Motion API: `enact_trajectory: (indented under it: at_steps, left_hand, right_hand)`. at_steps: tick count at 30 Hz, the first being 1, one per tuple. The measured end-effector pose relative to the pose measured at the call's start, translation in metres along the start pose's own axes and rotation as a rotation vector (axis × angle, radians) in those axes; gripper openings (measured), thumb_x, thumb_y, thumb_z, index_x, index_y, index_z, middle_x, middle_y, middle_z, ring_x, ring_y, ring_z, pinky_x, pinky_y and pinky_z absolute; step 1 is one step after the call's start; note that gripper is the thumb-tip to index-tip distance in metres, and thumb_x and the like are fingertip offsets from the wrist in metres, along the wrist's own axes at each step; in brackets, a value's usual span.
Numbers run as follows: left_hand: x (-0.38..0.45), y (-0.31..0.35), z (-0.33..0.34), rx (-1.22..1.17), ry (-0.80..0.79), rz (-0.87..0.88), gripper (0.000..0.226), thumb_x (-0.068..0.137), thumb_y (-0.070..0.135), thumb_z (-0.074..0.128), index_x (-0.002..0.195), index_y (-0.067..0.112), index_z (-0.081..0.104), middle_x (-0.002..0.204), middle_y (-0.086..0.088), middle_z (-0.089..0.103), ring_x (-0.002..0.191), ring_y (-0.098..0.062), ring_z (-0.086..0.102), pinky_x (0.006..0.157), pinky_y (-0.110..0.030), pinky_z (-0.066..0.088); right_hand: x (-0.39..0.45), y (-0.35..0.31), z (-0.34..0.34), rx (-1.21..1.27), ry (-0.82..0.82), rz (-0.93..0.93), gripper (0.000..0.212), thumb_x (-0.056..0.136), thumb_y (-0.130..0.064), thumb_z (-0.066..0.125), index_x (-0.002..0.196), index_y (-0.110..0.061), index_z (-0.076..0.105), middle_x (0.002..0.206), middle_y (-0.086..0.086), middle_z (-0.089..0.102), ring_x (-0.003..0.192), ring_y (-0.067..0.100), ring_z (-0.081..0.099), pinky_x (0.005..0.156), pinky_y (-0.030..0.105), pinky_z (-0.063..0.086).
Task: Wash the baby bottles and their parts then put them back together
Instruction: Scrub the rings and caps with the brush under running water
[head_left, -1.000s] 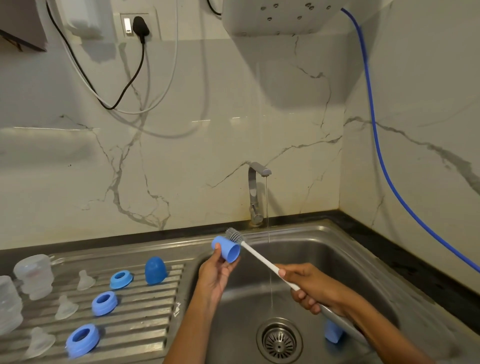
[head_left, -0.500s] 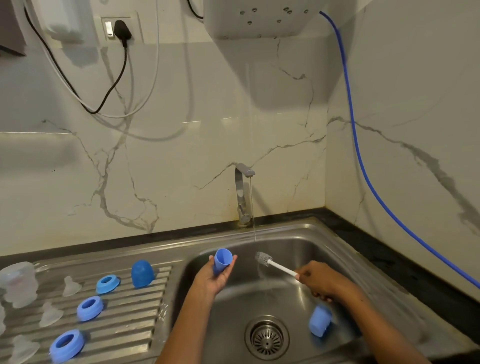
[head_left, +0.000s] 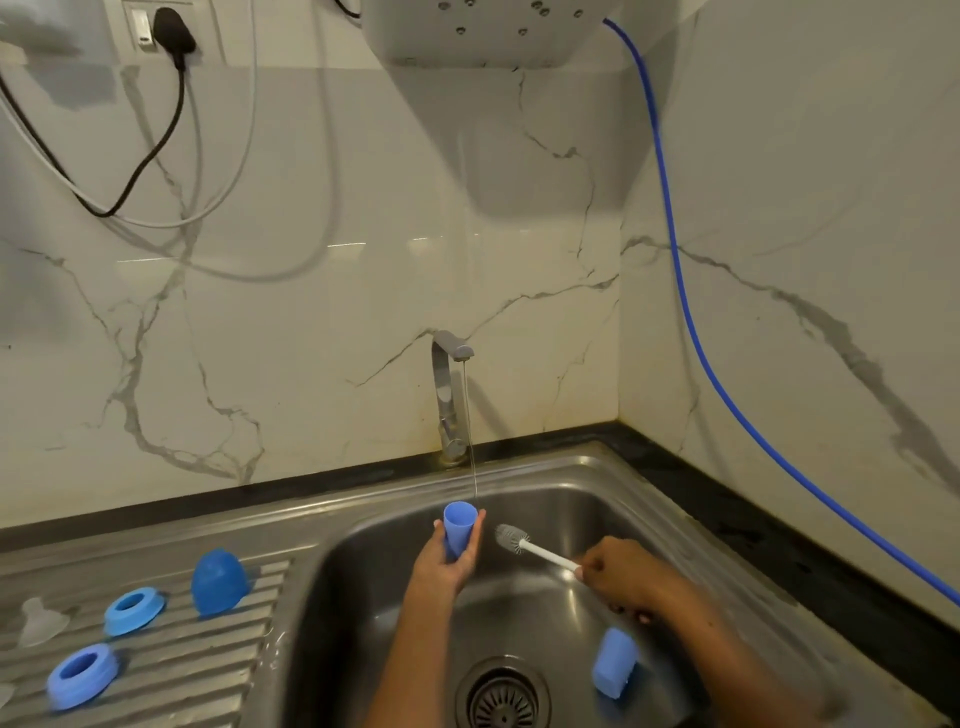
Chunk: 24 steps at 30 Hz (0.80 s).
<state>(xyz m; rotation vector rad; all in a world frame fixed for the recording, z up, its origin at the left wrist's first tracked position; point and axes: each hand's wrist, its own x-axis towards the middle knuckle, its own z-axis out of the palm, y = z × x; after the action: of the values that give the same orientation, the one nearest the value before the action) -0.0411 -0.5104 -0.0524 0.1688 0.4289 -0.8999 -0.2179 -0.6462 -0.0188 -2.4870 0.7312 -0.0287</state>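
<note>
Rinsing stage, seen from my remote station. I see the left hand (head_left: 444, 564) curled round a blue cap (head_left: 459, 527), mouth up, under the thin stream (head_left: 471, 447) from the tap (head_left: 448, 395); the right hand (head_left: 621, 579) grips the white handle of the bottle brush (head_left: 535, 550), its bristle head just beside the cap, not inside it. I judge the washing partly done: a second blue cap (head_left: 614, 662) lies in the sink (head_left: 649, 514) near the drain (head_left: 503, 696); on the draining board (head_left: 208, 670) sit a blue dome cap (head_left: 218, 582), two blue collar rings (head_left: 134, 610) (head_left: 82, 675) and a clear teat (head_left: 41, 621), all apart, so reassembly is not begun; no bottle bodies show. Around: a blue hose (head_left: 691, 322) down the wall; nothing blocks either hand.
</note>
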Motion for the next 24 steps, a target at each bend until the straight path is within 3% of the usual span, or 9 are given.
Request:
enact_trajectory:
  at_steps: [5, 12, 24]
  left_hand:
    - [-0.002, 0.004, 0.002, 0.058, -0.109, -0.048, 0.053, 0.095, 0.016, 0.056, 0.141, -0.002, 0.037, 0.137, -0.026, 0.048, 0.125, -0.034, 0.051, 0.108, -0.042, 0.038]
    - [0.006, -0.001, 0.008, 0.140, -0.070, -0.057, 0.052, 0.095, 0.013, 0.054, 0.142, -0.001, 0.036, 0.138, -0.026, 0.047, 0.126, -0.034, 0.051, 0.111, -0.038, 0.033]
    - [0.002, -0.004, -0.002, 0.318, 0.006, 0.048, 0.049, 0.097, 0.013, 0.050, 0.143, 0.002, 0.037, 0.140, -0.027, 0.043, 0.128, -0.038, 0.046, 0.110, -0.048, 0.033]
  right_hand:
    - [0.001, 0.001, 0.005, -0.007, -0.025, 0.008, 0.023, 0.099, -0.036, 0.048, 0.079, -0.028, 0.059, 0.064, -0.001, 0.054, 0.049, 0.009, 0.048, 0.043, 0.018, 0.041]
    - [0.004, 0.002, 0.002, 0.015, -0.027, 0.021, 0.033, 0.099, -0.034, 0.048, 0.067, -0.027, 0.054, 0.060, 0.000, 0.053, 0.045, 0.010, 0.045, 0.044, 0.020, 0.041]
    - [0.002, 0.003, 0.007, -0.009, -0.055, 0.053, 0.029, 0.100, -0.033, 0.046, 0.071, -0.031, 0.054, 0.061, -0.001, 0.052, 0.047, 0.009, 0.046, 0.042, 0.017, 0.039]
